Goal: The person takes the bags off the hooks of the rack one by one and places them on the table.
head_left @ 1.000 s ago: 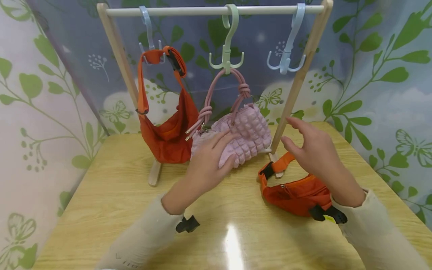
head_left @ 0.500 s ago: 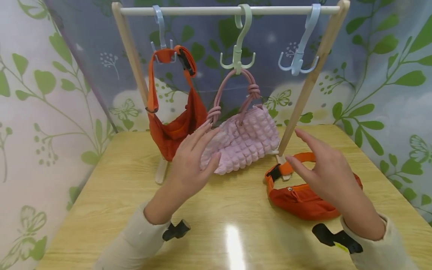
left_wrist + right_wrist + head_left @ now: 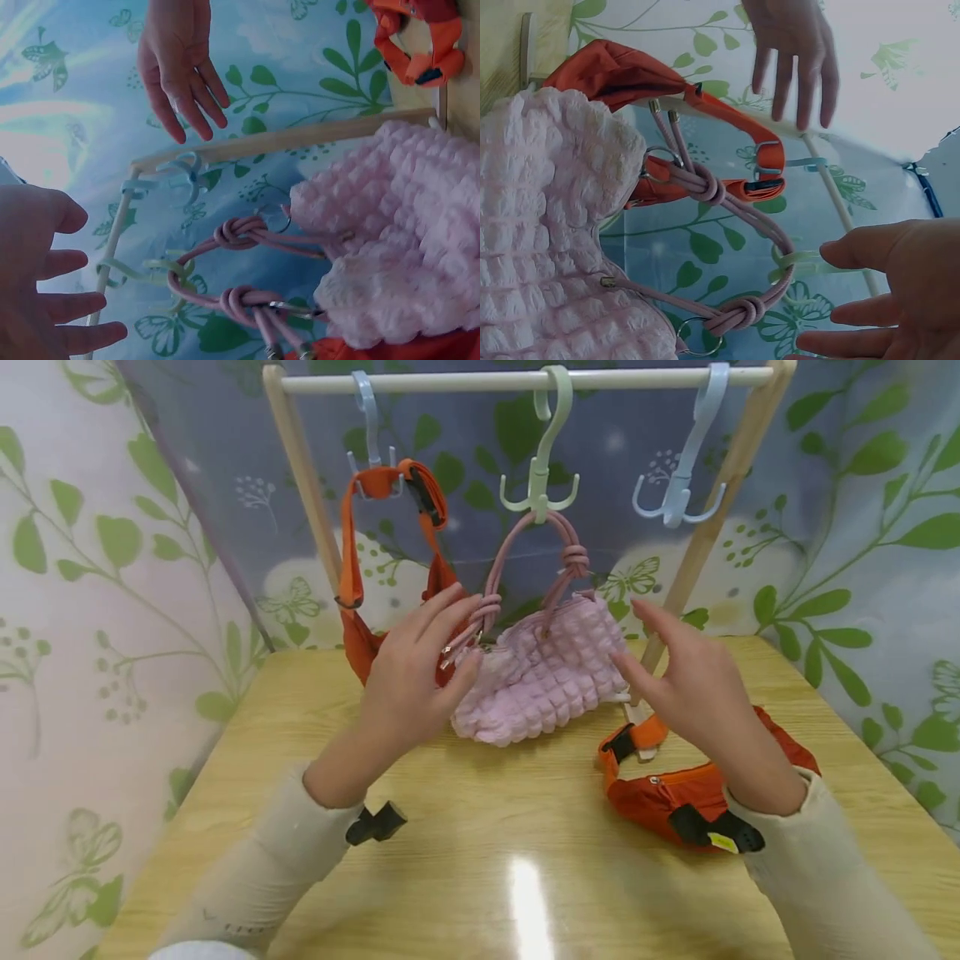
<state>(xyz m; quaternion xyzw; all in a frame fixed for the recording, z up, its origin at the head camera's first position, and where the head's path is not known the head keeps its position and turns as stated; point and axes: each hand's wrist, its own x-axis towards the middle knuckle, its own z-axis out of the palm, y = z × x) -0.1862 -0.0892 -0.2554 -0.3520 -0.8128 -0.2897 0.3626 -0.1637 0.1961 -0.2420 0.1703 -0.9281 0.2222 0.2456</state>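
Observation:
A pink puffy handbag (image 3: 551,668) hangs by its knotted cord handles from a pale green multi-hook hanger (image 3: 538,485), its body tilted, with the left end lower. My left hand (image 3: 412,681), fingers extended, is by the bag's left end and overlaps part of an orange bag (image 3: 363,643) behind it. Over at the pink bag's right end, my right hand (image 3: 697,689) is held with thumb and fingers apart, nothing between them. In the left wrist view the pink handbag (image 3: 397,232) and both hands appear apart from each other.
The orange bag's strap hangs from a blue hanger (image 3: 367,418) at left. Another blue hanger (image 3: 677,497) hangs bare at right on the white rail (image 3: 465,381). A second orange waist bag (image 3: 637,797) lies on the wooden table (image 3: 450,860) under my right forearm.
My left hand has come away from the pink bag's front toward its left end. My right hand has moved up and in toward the bag's right end. The head view has shifted slightly left.

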